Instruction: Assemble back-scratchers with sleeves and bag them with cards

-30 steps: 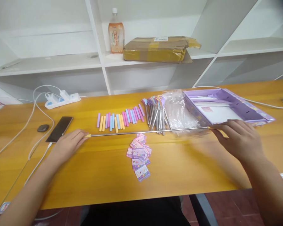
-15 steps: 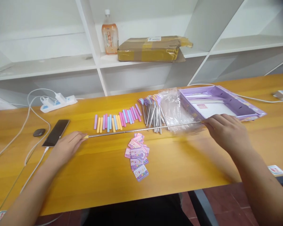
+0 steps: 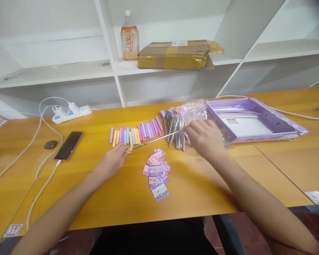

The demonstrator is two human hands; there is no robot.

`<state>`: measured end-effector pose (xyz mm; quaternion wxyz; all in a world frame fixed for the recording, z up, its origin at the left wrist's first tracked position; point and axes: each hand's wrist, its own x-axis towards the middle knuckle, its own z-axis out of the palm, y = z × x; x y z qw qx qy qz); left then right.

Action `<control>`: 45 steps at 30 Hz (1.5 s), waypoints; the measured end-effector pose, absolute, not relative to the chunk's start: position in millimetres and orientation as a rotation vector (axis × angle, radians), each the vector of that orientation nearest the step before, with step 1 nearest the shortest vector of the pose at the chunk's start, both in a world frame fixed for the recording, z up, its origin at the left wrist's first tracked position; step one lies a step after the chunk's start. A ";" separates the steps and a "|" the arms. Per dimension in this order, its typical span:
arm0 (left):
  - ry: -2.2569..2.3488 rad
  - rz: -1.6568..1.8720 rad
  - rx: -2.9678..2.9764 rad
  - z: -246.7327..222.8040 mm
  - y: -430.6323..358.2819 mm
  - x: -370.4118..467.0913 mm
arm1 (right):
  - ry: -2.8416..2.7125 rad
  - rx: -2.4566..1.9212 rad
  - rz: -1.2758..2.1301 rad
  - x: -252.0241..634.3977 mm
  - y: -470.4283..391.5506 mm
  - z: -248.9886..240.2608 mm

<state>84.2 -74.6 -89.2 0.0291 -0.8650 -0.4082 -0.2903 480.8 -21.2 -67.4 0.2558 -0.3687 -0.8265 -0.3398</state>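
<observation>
One metal stick [image 3: 158,139] is in the middle, one phone [image 3: 68,146] left, one purple box [image 3: 275,115] right. My left grip [image 3: 112,160] pinches one stick end; my right grip [image 3: 206,138] squeezes the other.

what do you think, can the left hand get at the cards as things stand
Probably yes: only bare table lies between the left hand and the cards, though it is holding one end of the rod.

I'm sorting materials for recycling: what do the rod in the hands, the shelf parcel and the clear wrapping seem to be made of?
The rod looks like polished metal along its silvery, shiny shaft. The parcel, brown and creased, seems cardboard under glossy yellowish tape. The clear wrapping is probably thin plastic film: see-through, crinkled, with bright glints.
</observation>
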 end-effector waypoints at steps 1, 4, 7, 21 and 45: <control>-1.259 -0.911 -2.685 -95.5 -74.8 95.8 | -2.297 -0.893 -0.892 456.4 -25.8 -69.7; -1.303 -0.900 -2.741 -109.7 -77.7 115.1 | -2.367 -0.697 -0.810 398.9 -43.9 -80.8; -1.344 -0.857 -2.783 -113.9 -82.5 113.3 | -2.371 -0.682 -0.768 380.3 -56.3 -89.8; -1.437 -0.604 -2.685 -118.2 -80.3 79.4 | -1.986 -0.945 -0.457 467.6 -9.4 -92.7; -1.471 -0.593 -2.766 -115.4 -85.9 85.5 | -1.687 -2.309 -0.150 553.5 35.3 -116.1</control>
